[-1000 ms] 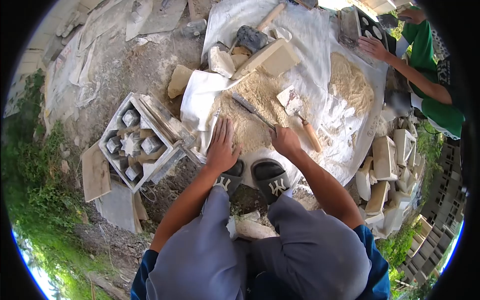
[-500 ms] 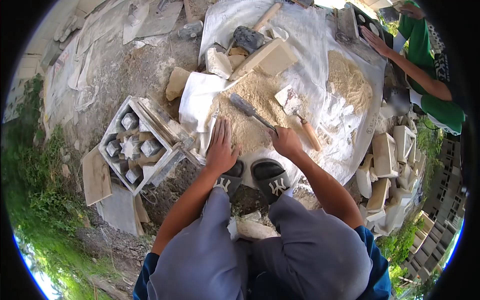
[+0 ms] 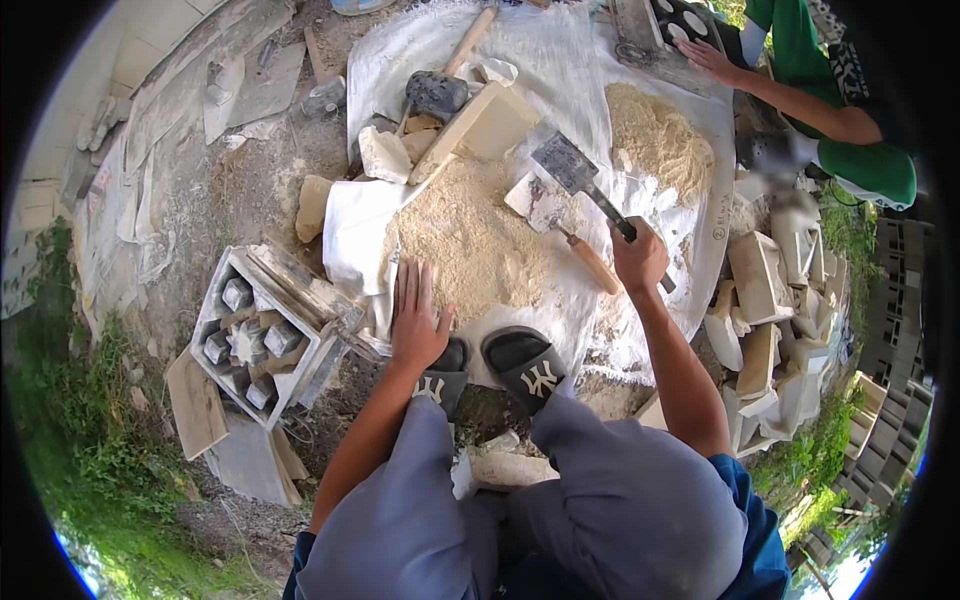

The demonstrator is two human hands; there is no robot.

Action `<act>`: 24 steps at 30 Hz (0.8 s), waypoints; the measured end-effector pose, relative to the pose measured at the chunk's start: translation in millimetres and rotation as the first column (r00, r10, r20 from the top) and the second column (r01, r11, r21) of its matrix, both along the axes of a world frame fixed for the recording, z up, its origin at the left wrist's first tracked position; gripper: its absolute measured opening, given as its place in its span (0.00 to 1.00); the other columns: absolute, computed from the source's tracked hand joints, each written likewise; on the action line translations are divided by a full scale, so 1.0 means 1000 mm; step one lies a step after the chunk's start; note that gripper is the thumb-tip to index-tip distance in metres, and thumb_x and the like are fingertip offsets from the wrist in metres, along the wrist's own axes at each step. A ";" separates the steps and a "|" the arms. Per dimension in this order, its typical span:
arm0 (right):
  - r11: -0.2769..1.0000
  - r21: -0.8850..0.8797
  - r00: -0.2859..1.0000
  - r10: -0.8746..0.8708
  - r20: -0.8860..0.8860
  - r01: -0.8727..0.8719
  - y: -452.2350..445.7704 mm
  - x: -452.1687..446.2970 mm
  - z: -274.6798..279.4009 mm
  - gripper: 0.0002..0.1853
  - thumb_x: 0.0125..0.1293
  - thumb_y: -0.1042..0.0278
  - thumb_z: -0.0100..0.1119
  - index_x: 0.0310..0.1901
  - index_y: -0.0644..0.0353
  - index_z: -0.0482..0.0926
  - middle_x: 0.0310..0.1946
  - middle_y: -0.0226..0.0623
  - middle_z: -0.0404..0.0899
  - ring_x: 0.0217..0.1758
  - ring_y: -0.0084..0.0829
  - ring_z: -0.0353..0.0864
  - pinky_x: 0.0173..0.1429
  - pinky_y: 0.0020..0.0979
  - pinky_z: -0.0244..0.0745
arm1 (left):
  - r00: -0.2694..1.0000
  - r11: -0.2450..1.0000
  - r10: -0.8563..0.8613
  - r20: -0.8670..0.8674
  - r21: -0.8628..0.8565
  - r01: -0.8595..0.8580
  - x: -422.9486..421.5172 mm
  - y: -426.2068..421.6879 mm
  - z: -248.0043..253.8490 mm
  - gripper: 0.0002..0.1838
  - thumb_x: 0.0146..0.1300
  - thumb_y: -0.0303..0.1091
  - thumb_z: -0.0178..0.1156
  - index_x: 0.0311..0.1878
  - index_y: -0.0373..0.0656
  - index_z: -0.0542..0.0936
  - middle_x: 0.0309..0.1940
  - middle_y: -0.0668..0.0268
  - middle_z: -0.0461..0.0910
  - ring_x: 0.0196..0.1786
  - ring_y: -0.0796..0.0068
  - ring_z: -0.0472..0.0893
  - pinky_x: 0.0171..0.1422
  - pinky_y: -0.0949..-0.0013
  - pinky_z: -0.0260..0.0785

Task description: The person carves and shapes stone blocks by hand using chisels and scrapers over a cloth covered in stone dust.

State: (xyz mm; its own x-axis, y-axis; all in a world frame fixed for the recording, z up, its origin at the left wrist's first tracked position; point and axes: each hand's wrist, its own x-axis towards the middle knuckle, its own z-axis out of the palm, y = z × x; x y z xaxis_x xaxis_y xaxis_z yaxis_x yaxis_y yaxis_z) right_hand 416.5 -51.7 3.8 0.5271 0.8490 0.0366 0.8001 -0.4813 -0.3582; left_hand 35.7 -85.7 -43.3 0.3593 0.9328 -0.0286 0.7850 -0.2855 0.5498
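My right hand (image 3: 640, 258) is closed round the handle of a metal tool with a flat, rectangular blade (image 3: 566, 163). Its blade points up and left, above a trowel (image 3: 540, 204) with a wooden handle that lies on the white sheet. My left hand (image 3: 418, 318) rests with fingers stretched out at the near left edge of the pale, crumbly powder (image 3: 465, 235). Beside those fingers is a folded part of the white sheet (image 3: 355, 225). Both feet, in dark slides (image 3: 522, 362), stand at the powder's near edge.
Pale blocks (image 3: 480, 130) and a dark-headed mallet (image 3: 437, 94) lie beyond the powder. On the left sits a hexagonal mould (image 3: 262, 335) with a star centre. Broken block pieces (image 3: 765, 290) are piled right. A co-worker's hand (image 3: 705, 60) touches another mould at upper right.
My right hand has moved right and slightly up, lifting the tool off the powder and turning its blade face into view. My left hand stays flat at the powder's edge. The camera view has shifted.
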 end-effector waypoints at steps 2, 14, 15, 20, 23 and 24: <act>1.000 -0.004 0.999 -0.030 -0.012 0.030 0.009 0.012 -0.007 0.13 0.65 0.55 0.72 0.39 0.55 0.86 0.33 0.38 0.88 0.38 0.48 0.87 0.44 0.45 0.78 | 1.000 1.000 0.000 -0.006 0.007 0.000 0.000 -0.001 0.001 0.41 0.76 0.46 0.56 0.83 0.34 0.54 0.84 0.40 0.50 0.87 0.39 0.46 0.89 0.44 0.39; 0.925 0.066 0.910 0.381 -0.162 -0.375 -0.019 0.001 -0.020 0.14 0.70 0.55 0.68 0.48 0.56 0.87 0.50 0.38 0.84 0.56 0.46 0.83 0.63 0.46 0.76 | 0.999 0.998 -0.039 0.006 0.053 0.038 -0.006 0.002 0.022 0.36 0.73 0.38 0.59 0.82 0.40 0.63 0.83 0.46 0.56 0.86 0.41 0.49 0.87 0.44 0.45; 0.897 -0.117 0.884 0.386 -0.266 -0.427 -0.021 -0.007 -0.012 0.18 0.69 0.52 0.69 0.53 0.54 0.84 0.50 0.39 0.83 0.55 0.46 0.84 0.62 0.47 0.77 | 0.998 0.995 -0.068 -0.012 0.068 0.068 -0.008 0.007 0.035 0.36 0.73 0.37 0.60 0.81 0.40 0.64 0.83 0.46 0.56 0.86 0.41 0.49 0.87 0.44 0.46; 0.803 -0.152 0.815 0.550 -0.182 -0.576 -0.022 -0.012 -0.025 0.19 0.71 0.59 0.62 0.61 0.54 0.78 0.49 0.45 0.82 0.52 0.51 0.85 0.54 0.52 0.82 | 0.967 0.970 -0.185 -0.177 0.126 0.209 -0.033 0.030 0.092 0.36 0.74 0.43 0.60 0.81 0.44 0.64 0.84 0.50 0.54 0.87 0.44 0.49 0.88 0.44 0.46; 0.740 -0.165 0.757 0.628 -0.178 -0.653 -0.007 -0.007 0.017 0.20 0.72 0.62 0.57 0.63 0.57 0.76 0.49 0.50 0.83 0.50 0.55 0.85 0.52 0.52 0.82 | 0.948 0.960 -0.171 -0.269 0.169 0.222 -0.050 0.049 0.158 0.36 0.75 0.45 0.60 0.82 0.46 0.63 0.85 0.54 0.53 0.87 0.45 0.48 0.88 0.45 0.46; 0.723 -0.168 0.742 0.648 -0.173 -0.670 -0.001 -0.007 0.035 0.20 0.73 0.64 0.55 0.64 0.57 0.75 0.49 0.53 0.83 0.50 0.57 0.85 0.51 0.52 0.83 | 0.937 0.957 -0.156 -0.312 0.188 0.222 -0.056 0.056 0.183 0.36 0.75 0.45 0.60 0.82 0.46 0.63 0.85 0.55 0.52 0.87 0.47 0.48 0.89 0.47 0.45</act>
State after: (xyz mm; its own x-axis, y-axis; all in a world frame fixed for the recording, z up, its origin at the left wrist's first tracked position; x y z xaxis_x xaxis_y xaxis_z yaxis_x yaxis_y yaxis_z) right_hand 409.9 -52.4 39.0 -0.1773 0.9640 -0.1979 0.9104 0.0843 -0.4052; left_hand -20.0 -30.1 139.5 0.5363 0.8433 0.0364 0.8201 -0.5308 0.2138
